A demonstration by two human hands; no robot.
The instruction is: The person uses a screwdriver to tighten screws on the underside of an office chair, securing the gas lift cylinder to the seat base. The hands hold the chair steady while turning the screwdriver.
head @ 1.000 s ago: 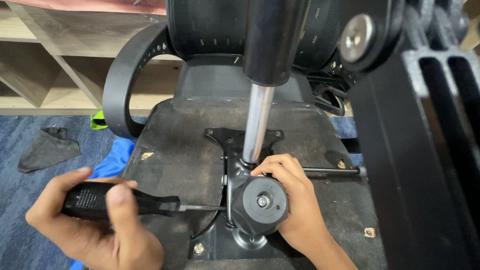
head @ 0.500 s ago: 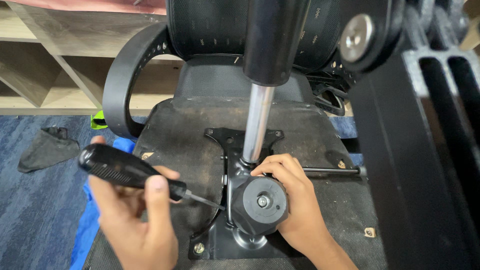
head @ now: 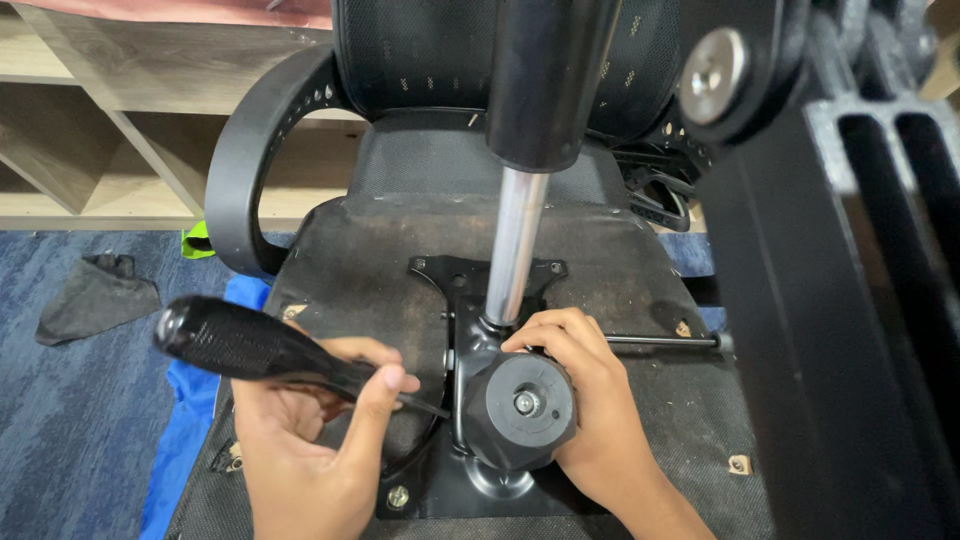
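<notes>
Gripping screwdriver (head: 270,352), left hand (head: 310,440), beside mechanism plate (head: 470,480)

The chair seat (head: 620,290) lies underside up before me, its mechanism plate (head: 470,480) bolted at the middle and the gas cylinder (head: 520,240) rising from it toward me. My left hand (head: 310,460) holds the screwdriver (head: 270,355) left of the plate, tip against the mechanism; my right hand (head: 590,410) rests on the tension knob (head: 522,405). The armrest (head: 250,170) stands behind left, the shelf unit (head: 90,130) beyond it, and a cloth (head: 95,300) lies on the floor far left.
</notes>
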